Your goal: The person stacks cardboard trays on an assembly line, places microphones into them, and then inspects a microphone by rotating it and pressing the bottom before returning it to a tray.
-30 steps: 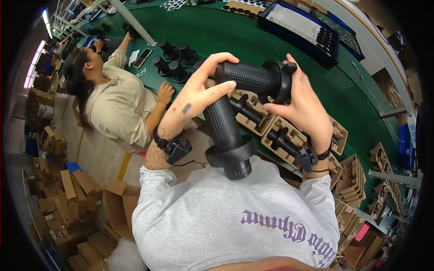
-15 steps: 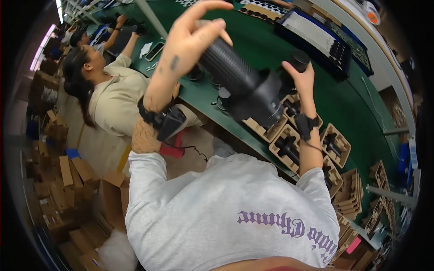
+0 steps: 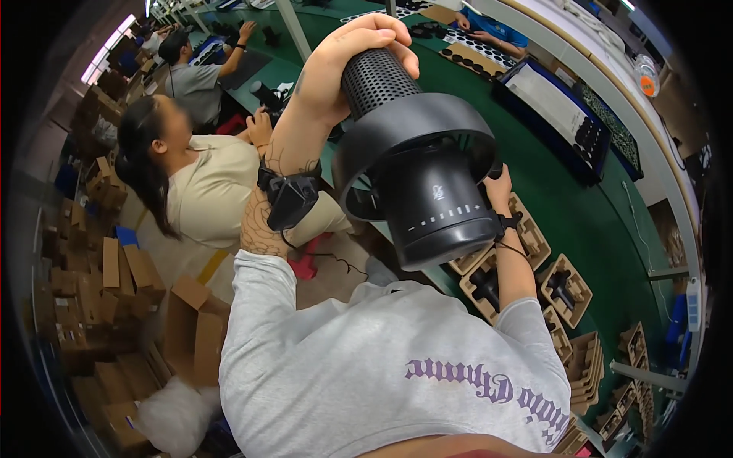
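Observation:
My left hand (image 3: 343, 65) is wrapped around the perforated grille end of a black microphone (image 3: 439, 202), lifted close in front of me and tilted. A wide black ring (image 3: 359, 145) surrounds its body, and small light markings show on the smooth lower end. Behind the microphone, my right hand (image 3: 499, 185) is closed on a dark part, most of which the microphone and ring hide. Below that hand, brown moulded trays (image 3: 566, 288) with black parts in them rest on the green bench (image 3: 588, 221).
A co-worker in a beige top (image 3: 217, 179) sits close on my left. Stacked trays (image 3: 586, 366) stand at the right, blue-edged bins (image 3: 553, 114) farther back. Cardboard boxes (image 3: 191, 328) and a clear plastic bag (image 3: 172, 416) lie at lower left. Another person's hands work across the bench.
The microphone has come closer and turned, so its marked end now faces me. My right hand has dropped lower and gone partly behind it.

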Motion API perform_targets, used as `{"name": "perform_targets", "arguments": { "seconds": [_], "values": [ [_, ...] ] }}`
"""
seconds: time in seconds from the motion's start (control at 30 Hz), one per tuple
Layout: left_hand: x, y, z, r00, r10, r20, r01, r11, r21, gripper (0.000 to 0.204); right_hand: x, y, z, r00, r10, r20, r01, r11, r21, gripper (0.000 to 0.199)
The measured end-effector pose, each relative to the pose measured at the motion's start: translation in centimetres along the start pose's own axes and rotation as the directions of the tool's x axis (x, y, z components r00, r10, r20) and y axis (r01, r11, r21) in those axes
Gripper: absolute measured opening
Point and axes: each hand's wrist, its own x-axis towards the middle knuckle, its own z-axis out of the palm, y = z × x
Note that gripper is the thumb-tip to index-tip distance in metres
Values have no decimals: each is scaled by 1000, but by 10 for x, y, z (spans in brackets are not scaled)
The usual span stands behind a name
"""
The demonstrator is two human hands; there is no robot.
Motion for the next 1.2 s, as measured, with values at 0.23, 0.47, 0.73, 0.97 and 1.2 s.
{"name": "perform_targets", "arguments": {
  "seconds": [0.23, 0.47, 0.73, 0.97, 1.2],
  "values": [
    [2, -3, 5, 998, 63, -7, -62, 997, 40, 21, 2, -1, 13, 1000, -21, -6, 22, 998, 65, 62],
    [0, -2, 10, 996, 84, -16, -84, 996, -40, 16, 4, -11, 21, 996, 23, -88, -3, 975, 222, 58],
    [-8, -15, -1, 950, 304, 68, -277, 926, -257, 16, -11, 6, 19, 997, 62, -48, -59, 996, 64, 62],
    [-14, -29, 17, 909, 416, 36, -352, 809, -471, 19, -13, 14, 8, 997, 22, -69, -19, 998, 53, 61],
    [-2, -47, 9, 810, 566, 156, -369, 698, -613, 24, -17, 20, 7, 997, 57, 49, -57, 998, -11, 60]
  ]
}}
